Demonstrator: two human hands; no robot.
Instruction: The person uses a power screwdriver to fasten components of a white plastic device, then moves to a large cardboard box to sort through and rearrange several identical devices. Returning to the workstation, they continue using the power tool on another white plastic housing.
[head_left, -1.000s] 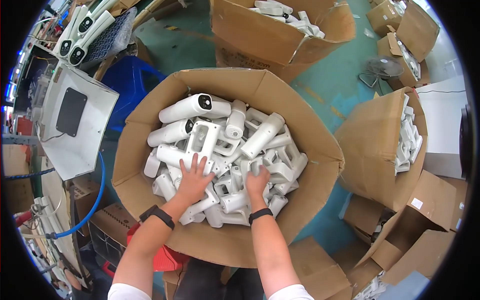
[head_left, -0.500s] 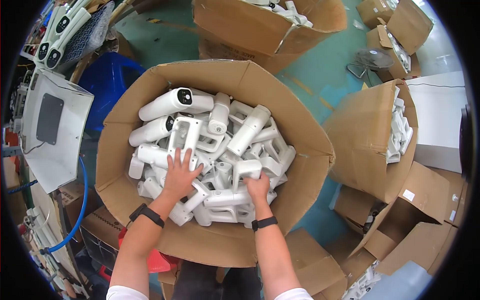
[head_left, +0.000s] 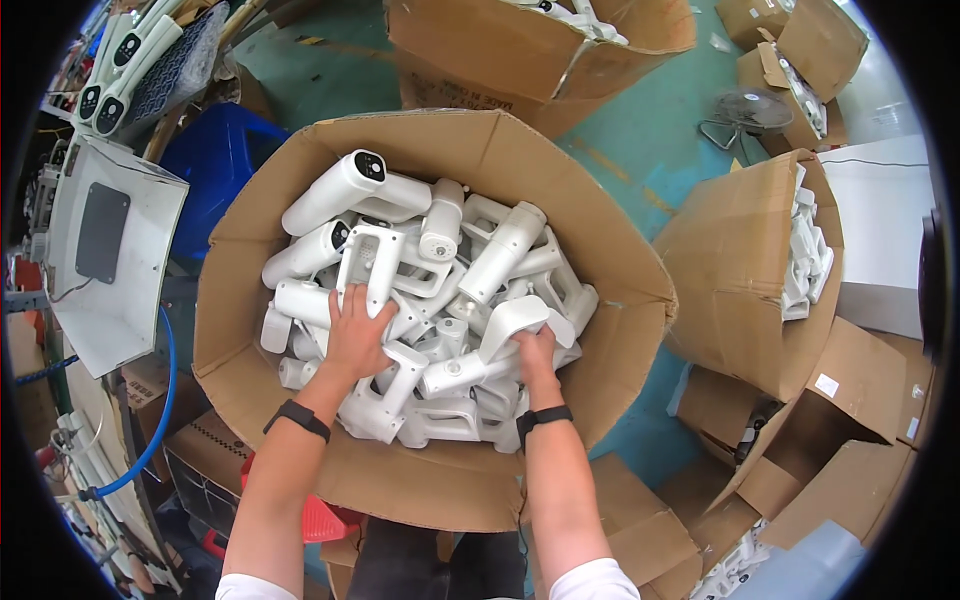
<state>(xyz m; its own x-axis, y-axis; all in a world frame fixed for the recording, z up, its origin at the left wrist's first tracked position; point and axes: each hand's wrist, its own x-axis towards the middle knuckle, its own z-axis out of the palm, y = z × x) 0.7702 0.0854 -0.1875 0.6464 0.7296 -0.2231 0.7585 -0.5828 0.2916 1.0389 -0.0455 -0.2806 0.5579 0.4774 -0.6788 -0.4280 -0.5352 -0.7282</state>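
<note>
A big cardboard box (head_left: pixel 360 490) in front of me holds a jumbled heap of white plastic handheld appliance bodies with loop handles. My left hand (head_left: pixel 357 340) lies on the heap's left part, its fingers apart against the lower end of an upright loop-handled body (head_left: pixel 371 258). My right hand (head_left: pixel 537 352) is closed around the handle of another white appliance body (head_left: pixel 515 322) at the right of the heap; some fingers are hidden under it. Two bodies with dark oval control panels, an upper one (head_left: pixel 335 192) and a lower one (head_left: pixel 306 254), lie at the upper left.
More cardboard boxes with white parts stand beyond (head_left: pixel 480 60) and at the right (head_left: pixel 735 270). A blue plastic chair (head_left: pixel 215 160) and a white metal housing (head_left: pixel 120 260) are at the left. A fan (head_left: pixel 750 112) stands on the floor far right.
My right hand has moved slightly right, and the body in it has lifted and tilted. The upper-left bodies have shifted a little. My left hand has slid slightly up the heap.
</note>
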